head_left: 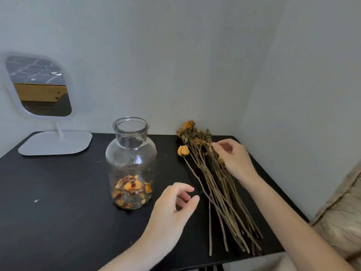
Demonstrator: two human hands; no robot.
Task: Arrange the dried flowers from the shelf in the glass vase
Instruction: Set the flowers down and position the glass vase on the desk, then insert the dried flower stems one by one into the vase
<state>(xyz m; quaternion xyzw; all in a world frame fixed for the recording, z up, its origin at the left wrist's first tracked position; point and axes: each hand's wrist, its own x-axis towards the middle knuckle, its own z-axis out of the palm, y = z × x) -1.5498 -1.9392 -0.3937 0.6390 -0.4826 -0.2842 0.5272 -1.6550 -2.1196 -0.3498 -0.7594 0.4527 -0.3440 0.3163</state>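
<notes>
Holding apparently dried petals (130, 188): glass vase (134, 157)

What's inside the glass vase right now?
Loose orange and reddish dried petals lie at the bottom of the vase; no stems stand in it. What lies beneath the petal pile is covered.
</notes>
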